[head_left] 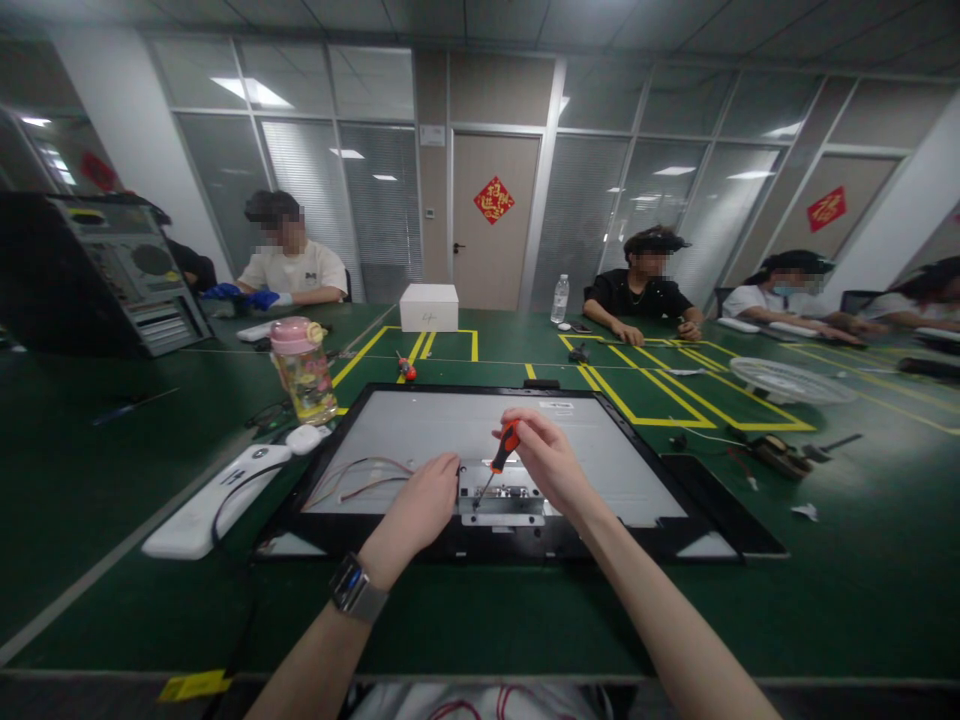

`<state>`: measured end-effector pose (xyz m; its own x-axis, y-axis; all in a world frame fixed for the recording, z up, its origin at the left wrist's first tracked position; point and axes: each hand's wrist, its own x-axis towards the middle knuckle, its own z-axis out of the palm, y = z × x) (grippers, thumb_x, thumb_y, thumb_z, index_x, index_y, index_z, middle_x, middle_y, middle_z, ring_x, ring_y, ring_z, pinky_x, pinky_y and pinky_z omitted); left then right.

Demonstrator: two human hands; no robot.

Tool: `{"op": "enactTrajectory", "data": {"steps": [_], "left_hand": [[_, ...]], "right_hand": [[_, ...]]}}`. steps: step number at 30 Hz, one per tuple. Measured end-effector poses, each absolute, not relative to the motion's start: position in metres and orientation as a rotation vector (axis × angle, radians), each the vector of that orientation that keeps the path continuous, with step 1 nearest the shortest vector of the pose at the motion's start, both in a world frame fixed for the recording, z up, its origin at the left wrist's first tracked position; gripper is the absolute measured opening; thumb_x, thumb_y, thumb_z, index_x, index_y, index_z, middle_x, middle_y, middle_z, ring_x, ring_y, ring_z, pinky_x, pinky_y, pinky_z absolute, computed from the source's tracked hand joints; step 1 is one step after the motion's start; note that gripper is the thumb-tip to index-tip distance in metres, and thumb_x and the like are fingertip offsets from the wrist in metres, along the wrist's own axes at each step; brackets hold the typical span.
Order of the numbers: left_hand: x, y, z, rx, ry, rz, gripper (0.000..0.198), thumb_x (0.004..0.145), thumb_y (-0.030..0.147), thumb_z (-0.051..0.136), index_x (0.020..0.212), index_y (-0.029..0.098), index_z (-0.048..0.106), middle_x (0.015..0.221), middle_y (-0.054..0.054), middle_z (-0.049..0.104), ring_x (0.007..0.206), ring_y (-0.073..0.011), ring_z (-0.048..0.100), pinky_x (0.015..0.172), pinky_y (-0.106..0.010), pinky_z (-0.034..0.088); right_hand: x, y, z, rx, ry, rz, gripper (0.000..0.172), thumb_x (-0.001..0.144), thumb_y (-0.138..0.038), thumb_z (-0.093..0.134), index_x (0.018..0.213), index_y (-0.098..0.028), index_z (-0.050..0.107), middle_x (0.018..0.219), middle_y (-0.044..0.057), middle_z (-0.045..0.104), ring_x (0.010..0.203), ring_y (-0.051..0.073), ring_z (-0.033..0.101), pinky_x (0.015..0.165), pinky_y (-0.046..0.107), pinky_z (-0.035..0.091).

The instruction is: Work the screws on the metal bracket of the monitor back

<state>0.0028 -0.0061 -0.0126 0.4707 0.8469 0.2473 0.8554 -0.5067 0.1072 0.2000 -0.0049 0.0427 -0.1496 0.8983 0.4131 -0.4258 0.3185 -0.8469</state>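
A red and black screwdriver (505,448) is gripped near its top by my right hand (549,455). It slants down to the left, its tip at the lower left of a metal bracket (499,518). This bracket lies on the lower middle of a flat grey panel with a black frame (427,410), probably the back of a screen. Against the bracket's left edge, my left hand (420,505) is closed, fingertips together and partly hidden. Thin wires (360,470) run over the panel left of that hand. Whether the tip sits in a screw is too small to tell.
Left of the panel are a white power bank-like block (217,505) with a black cable and a pink-lidded bottle (304,370). A black flat slab (724,505) lies right. Beyond stand a white box (429,308) and a computer case (112,270). Several people sit around the green table (510,620).
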Motion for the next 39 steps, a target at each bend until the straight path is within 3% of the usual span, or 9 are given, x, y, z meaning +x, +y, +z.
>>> {"op": "enactTrajectory", "data": {"steps": [2,5,12,17,24,29,36,39], "left_hand": [[0.0029,-0.0062,-0.0119,-2.676,-1.532,-0.408,0.04,0.094,0.005,0.038,0.13,0.005,0.056,0.137,-0.022,0.059,0.128,-0.0279,0.057,0.11,-0.042,0.042],[0.0033,-0.0063,-0.0116,-2.669,-1.549,-0.401,0.04,0.094,0.005,0.038,0.13,0.006,0.056,0.138,-0.021,0.058,0.129,-0.0269,0.056,0.111,-0.041,0.041],[0.0043,-0.0084,-0.0081,-2.665,-1.555,-0.364,0.04,0.097,0.008,0.036,0.132,0.004,0.055,0.138,-0.022,0.058,0.128,-0.0278,0.057,0.11,-0.041,0.042],[0.0037,-0.0072,-0.011,-2.663,-1.564,-0.409,0.04,0.097,0.008,0.036,0.131,0.004,0.055,0.138,-0.022,0.058,0.127,-0.0283,0.058,0.109,-0.043,0.043],[0.0025,-0.0064,-0.0129,-2.66,-1.546,-0.405,0.04,0.095,0.006,0.037,0.131,0.007,0.055,0.139,-0.02,0.058,0.129,-0.0271,0.056,0.111,-0.042,0.041],[0.0031,-0.0076,-0.0112,-2.659,-1.56,-0.404,0.039,0.096,0.007,0.037,0.131,0.007,0.055,0.139,-0.021,0.058,0.129,-0.0269,0.056,0.111,-0.042,0.041],[0.0034,-0.0056,-0.013,-2.658,-1.552,-0.412,0.039,0.095,0.007,0.037,0.13,0.007,0.055,0.138,-0.02,0.059,0.128,-0.0266,0.057,0.111,-0.041,0.041],[0.002,-0.0033,-0.018,-2.656,-1.532,-0.425,0.04,0.095,0.007,0.037,0.13,0.009,0.055,0.138,-0.019,0.059,0.128,-0.0264,0.057,0.111,-0.042,0.041]], "right_hand": [[0.2009,-0.0055,0.0429,-0.526,-1.247,1.263,0.027,0.073,-0.048,0.082,0.089,-0.027,0.076,0.088,0.0,0.071,0.086,0.019,0.066,0.097,0.042,0.048],[0.1995,-0.0083,0.0444,-0.49,-1.286,1.318,0.03,0.081,-0.048,0.076,0.102,-0.028,0.075,0.093,0.003,0.072,0.092,0.02,0.066,0.095,0.042,0.048],[0.1977,-0.0083,0.0432,-0.482,-1.331,1.184,0.021,0.08,-0.047,0.076,0.082,-0.026,0.073,0.088,0.001,0.067,0.085,0.018,0.061,0.093,0.04,0.049],[0.1986,-0.0108,0.047,-0.501,-1.312,1.25,0.029,0.084,-0.05,0.071,0.099,-0.026,0.072,0.089,0.003,0.068,0.088,0.019,0.063,0.089,0.039,0.05],[0.1993,-0.0086,0.0466,-0.532,-1.332,1.147,0.028,0.08,-0.053,0.074,0.079,-0.025,0.069,0.086,0.001,0.063,0.087,0.019,0.06,0.093,0.04,0.049],[0.2003,-0.0111,0.0476,-0.544,-1.367,1.23,0.031,0.083,-0.053,0.071,0.101,-0.028,0.073,0.089,0.002,0.069,0.086,0.019,0.063,0.087,0.037,0.049],[0.198,-0.0116,0.0463,-0.498,-1.373,1.176,0.022,0.082,-0.048,0.074,0.084,-0.026,0.071,0.092,0.001,0.066,0.088,0.019,0.063,0.091,0.038,0.048],[0.2007,-0.012,0.0464,-0.525,-1.435,1.174,0.02,0.085,-0.045,0.071,0.093,-0.026,0.072,0.09,0.002,0.067,0.086,0.019,0.063,0.088,0.037,0.05]]}}
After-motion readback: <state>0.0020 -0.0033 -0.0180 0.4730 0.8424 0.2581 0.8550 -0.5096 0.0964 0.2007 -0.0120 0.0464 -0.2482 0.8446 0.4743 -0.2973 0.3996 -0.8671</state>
